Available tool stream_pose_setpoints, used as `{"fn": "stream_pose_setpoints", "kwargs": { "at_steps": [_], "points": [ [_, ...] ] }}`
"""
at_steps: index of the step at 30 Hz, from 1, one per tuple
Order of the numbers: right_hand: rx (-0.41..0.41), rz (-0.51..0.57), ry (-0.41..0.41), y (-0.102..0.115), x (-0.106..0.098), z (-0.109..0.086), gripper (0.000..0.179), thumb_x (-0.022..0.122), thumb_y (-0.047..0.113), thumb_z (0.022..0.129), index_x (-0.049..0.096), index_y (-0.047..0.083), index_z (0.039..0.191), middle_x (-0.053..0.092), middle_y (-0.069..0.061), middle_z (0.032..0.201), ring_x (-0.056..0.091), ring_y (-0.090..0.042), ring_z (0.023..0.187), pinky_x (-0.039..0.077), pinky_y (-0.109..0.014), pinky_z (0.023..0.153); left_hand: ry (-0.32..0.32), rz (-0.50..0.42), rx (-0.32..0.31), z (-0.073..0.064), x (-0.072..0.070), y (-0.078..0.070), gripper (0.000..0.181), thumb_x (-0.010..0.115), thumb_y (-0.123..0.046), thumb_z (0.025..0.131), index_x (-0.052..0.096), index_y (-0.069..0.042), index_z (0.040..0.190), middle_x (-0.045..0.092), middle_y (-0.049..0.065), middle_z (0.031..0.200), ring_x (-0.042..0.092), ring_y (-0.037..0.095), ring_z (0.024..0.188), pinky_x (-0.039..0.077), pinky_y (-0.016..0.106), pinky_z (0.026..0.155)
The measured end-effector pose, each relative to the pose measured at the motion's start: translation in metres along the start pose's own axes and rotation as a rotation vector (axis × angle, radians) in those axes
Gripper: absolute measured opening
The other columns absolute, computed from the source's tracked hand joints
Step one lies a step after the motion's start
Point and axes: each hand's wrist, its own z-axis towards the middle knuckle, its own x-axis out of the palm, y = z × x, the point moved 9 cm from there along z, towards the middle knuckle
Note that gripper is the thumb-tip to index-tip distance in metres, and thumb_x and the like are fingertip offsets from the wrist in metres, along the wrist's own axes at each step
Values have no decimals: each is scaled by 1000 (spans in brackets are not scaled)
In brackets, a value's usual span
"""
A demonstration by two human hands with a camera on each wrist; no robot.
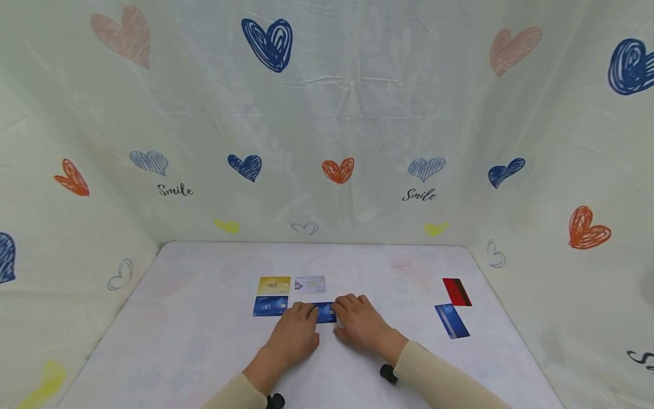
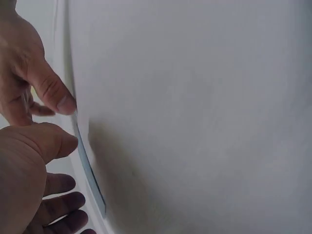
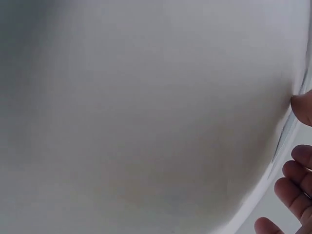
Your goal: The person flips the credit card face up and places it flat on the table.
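A blue card [image 1: 325, 312] lies on the white table between my two hands, its ends covered by fingers. My left hand [image 1: 296, 332] holds it at the left end, fingertips on the card and thumb near its close edge. At the opposite end my right hand [image 1: 361, 324] grips it, the thumb low by the corner. In the left wrist view the thumb of the left hand [image 2: 24, 165] is right at a thin blue card edge, the other fingers loosely bent. A blue VIP card [image 1: 270, 305] lies just left, with a gold card [image 1: 273, 285] above it and a silver card [image 1: 310, 284] beside that.
A red card [image 1: 456, 291] with a dark stripe and a blue card with a pale stripe [image 1: 452, 321] lie at the table's right side. Behind the table [image 1: 204, 341] hangs a pale curtain [image 1: 378, 136] with printed hearts.
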Motion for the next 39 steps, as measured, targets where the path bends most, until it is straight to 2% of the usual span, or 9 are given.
{"fn": "stream_pose_setpoints", "kwargs": {
  "at_steps": [6, 10, 13, 19, 26, 39],
  "points": [
    [-51, -42, 59, 11, 2, -10, 52, 67, 42, 102, 62, 12, 144, 63, -2, 144, 58, -19, 134, 49, -48, 110, 97, -19, 19, -8, 11, -11, 68, 70, -47, 100, 56, -1, 149, 57, 16, 153, 52, 33, 145, 43, 48, 120],
    [-58, -40, 95, 14, 3, -13, 53, 65, 41, 104, 60, 12, 148, 61, -2, 149, 55, -19, 140, 46, -52, 116, 178, -66, -6, -13, 18, -11, 77, 67, -54, 100, 50, -2, 155, 49, 16, 161, 44, 34, 152, 38, 49, 123],
    [-65, -46, 104, 17, 4, -14, 51, 63, 39, 105, 61, 11, 148, 61, -2, 149, 55, -19, 141, 45, -54, 116, 210, -90, -24, -16, 21, -9, 82, 64, -60, 99, 49, -2, 156, 47, 16, 163, 41, 35, 154, 37, 51, 124],
    [-67, -42, 112, 22, 6, -7, 51, 60, 39, 106, 60, 11, 149, 60, -2, 151, 53, -19, 143, 44, -56, 117, 209, -106, -51, -17, 21, 1, 86, 64, -63, 98, 50, 1, 154, 48, 19, 162, 41, 37, 154, 34, 56, 124],
    [-46, -17, 153, 25, 11, 4, 53, 56, 40, 108, 56, 12, 153, 56, -2, 156, 50, -19, 147, 40, -57, 120, 191, -103, -72, -15, 20, 12, 89, 62, -65, 98, 50, 3, 153, 47, 21, 162, 40, 38, 154, 32, 56, 126],
    [-31, -28, 176, 26, 13, 11, 53, 55, 41, 108, 55, 13, 153, 55, -1, 157, 49, -19, 147, 40, -57, 120, 176, -110, -74, -14, 25, 17, 92, 65, -65, 97, 48, 5, 154, 44, 23, 163, 37, 39, 155, 32, 55, 126]
  ]
}}
